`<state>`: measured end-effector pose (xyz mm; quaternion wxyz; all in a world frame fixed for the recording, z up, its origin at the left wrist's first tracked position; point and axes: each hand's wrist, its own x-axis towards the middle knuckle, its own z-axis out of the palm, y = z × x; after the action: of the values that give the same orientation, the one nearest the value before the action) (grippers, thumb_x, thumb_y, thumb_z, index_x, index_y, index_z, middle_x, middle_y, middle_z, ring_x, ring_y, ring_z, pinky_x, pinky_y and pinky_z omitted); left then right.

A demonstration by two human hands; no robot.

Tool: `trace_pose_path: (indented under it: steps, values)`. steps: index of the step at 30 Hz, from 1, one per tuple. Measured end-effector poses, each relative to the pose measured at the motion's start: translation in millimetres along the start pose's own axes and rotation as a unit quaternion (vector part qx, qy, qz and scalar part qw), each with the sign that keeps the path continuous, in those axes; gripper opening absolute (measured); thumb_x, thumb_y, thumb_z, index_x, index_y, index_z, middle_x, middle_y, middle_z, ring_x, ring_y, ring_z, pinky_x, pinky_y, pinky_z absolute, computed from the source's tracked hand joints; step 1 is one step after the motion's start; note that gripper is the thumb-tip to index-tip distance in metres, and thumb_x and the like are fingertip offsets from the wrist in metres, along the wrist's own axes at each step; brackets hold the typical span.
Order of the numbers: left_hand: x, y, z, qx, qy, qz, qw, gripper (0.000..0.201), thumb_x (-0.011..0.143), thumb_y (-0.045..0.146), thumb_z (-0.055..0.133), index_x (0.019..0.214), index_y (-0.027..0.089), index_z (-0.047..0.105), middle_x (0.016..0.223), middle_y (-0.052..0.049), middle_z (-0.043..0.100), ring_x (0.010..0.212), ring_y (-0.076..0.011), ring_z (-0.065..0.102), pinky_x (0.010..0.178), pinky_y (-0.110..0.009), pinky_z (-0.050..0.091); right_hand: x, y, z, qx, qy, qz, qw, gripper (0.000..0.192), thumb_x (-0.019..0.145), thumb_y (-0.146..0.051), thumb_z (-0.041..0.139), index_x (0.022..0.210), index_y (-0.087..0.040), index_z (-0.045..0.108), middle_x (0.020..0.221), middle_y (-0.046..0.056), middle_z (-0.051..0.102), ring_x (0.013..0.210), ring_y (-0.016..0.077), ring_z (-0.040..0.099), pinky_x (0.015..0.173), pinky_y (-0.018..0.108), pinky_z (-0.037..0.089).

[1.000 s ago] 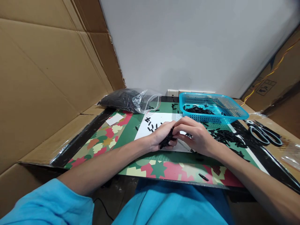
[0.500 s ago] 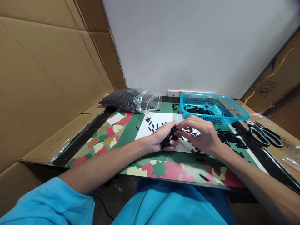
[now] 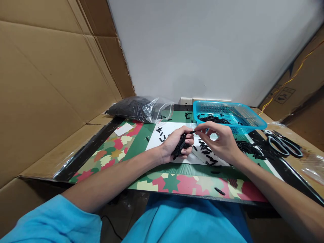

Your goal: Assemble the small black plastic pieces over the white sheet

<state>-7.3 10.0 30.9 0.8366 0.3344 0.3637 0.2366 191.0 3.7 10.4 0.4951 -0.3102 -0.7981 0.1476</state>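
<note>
My left hand (image 3: 174, 145) is curled around a bundle of small black elongated pieces (image 3: 180, 148), which show between the palm and fingers. At its thumb and index finger, one small black piece (image 3: 193, 132) sticks out to the right. My right hand (image 3: 217, 140) pinches the outer end of that piece between thumb and fingertips. Beneath both hands lies a white sheet (image 3: 154, 145) with several loose black pieces (image 3: 206, 148) scattered over it. The exact kind of these pieces is too small to make out.
A blue plastic basket (image 3: 260, 125) holding black pieces stands behind my right hand. To its front lies a black pile (image 3: 249, 148), with scissors (image 3: 278, 146) farther right. A clear bag of dark pieces (image 3: 134, 108) rests at the back left. Cardboard walls (image 3: 50, 67) enclose the left side.
My right hand has shifted slightly up and right, and a black piece now shows between both hands' fingertips. The left fingers have curled more visibly around the bundle.
</note>
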Motion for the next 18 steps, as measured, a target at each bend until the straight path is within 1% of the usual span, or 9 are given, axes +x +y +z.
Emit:
trace_pose_path:
  steps: [9, 18]
  values:
    - [-2.0, 1.1, 0.9, 0.028, 0.0, 0.018, 0.999, 0.039, 0.087, 0.044, 0.059, 0.061, 0.023, 0.039, 0.051, 0.007, 0.03, 0.038, -0.008, 0.033, 0.033, -0.022, 0.025, -0.6, 2.5, 1.0, 0.031, -0.013, 0.023, 0.999, 0.008, 0.096, -0.022, 0.067, 0.101, -0.02, 0.072, 0.092, 0.005, 0.074, 0.075, 0.0152, 0.065, 0.059, 0.026, 0.054]
    - [-2.6, 1.8, 2.8, 0.004, 0.015, 0.029, 0.999, 0.036, 0.085, 0.041, 0.063, 0.066, 0.023, 0.038, 0.057, 0.008, 0.031, 0.036, -0.0081, 0.034, 0.032, -0.022, 0.025, -0.1, 1.2, 0.1, 0.011, 0.0, 0.011, 1.0, 0.006, 0.096, -0.025, 0.068, 0.096, -0.019, 0.071, 0.086, 0.004, 0.073, 0.069, 0.0139, 0.063, 0.055, 0.026, 0.053]
